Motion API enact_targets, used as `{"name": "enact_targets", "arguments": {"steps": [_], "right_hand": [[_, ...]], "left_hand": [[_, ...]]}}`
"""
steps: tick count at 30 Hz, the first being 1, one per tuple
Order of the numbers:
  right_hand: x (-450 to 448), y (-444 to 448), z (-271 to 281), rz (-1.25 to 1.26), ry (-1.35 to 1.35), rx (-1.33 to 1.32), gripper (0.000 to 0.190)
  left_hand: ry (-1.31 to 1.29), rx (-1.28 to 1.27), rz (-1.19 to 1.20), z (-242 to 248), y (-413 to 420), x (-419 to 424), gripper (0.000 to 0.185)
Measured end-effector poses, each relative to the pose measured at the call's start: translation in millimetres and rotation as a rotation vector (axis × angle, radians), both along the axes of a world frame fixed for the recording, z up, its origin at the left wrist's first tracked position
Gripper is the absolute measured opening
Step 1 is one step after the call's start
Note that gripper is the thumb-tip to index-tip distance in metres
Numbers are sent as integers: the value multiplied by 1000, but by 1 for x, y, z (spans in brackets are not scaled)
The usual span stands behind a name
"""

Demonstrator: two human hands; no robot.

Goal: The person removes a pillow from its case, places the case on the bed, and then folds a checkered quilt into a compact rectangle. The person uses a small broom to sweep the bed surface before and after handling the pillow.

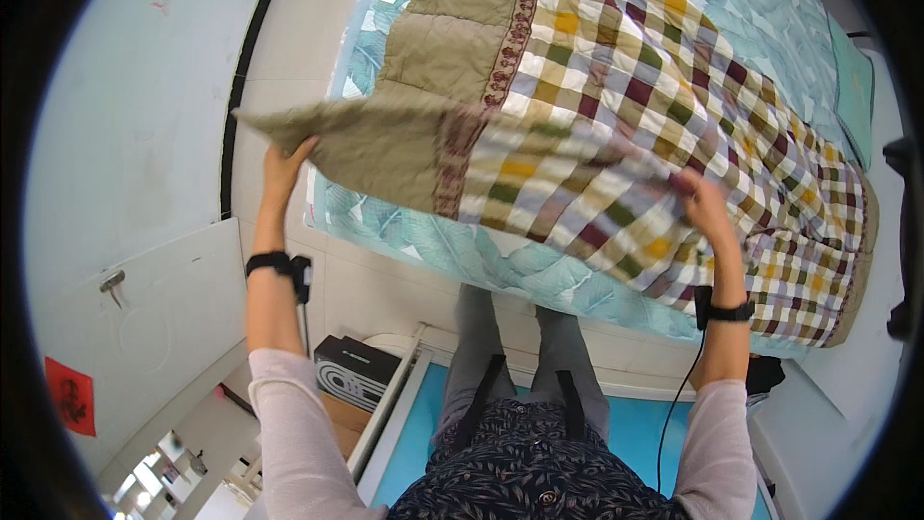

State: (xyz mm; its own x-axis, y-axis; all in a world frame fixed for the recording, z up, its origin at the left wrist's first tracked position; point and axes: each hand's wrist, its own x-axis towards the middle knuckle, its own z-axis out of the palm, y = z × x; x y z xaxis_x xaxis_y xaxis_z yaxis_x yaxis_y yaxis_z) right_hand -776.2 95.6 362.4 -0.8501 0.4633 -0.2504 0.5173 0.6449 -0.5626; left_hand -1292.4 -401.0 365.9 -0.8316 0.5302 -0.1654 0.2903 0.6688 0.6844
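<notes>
A checked quilt [639, 90] with a plain khaki border and a brown patterned band lies spread across a bed in front of me. My left hand [287, 162] grips the khaki border near its corner, which is lifted and blurred beyond the bed's left edge. Farther right, my right hand [700, 202] pinches the checked part, and the raised fabric between both hands hangs slack. Beneath the quilt shows a teal leaf-print mattress cover [433, 235], bare along the near side.
A pale green pillow [852, 94] lies at the bed's far right. Behind my left arm stand a white door [137, 318] with a handle and a black printed box [357, 368]. A blue surface [642, 433] lies behind my legs. A black cable [671, 412] hangs from my right wristband.
</notes>
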Motion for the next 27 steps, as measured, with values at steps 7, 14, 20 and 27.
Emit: {"name": "enact_targets", "arguments": {"steps": [7,14,20,27], "right_hand": [[-40,-82,-76,-85,-41,442,64],[-26,-246,-135,83,-388,178,106],[-51,-240,-177,-81,-343,358,61],[-39,-276,-124,153,-122,-209,27]], "left_hand": [[123,-352,-31,-162,7,-4,107],[-902,39,1012,-238,-28,46,98],[-901,553,886,-195,1,34,67],[-476,401,910,-103,-109,20,61]]}}
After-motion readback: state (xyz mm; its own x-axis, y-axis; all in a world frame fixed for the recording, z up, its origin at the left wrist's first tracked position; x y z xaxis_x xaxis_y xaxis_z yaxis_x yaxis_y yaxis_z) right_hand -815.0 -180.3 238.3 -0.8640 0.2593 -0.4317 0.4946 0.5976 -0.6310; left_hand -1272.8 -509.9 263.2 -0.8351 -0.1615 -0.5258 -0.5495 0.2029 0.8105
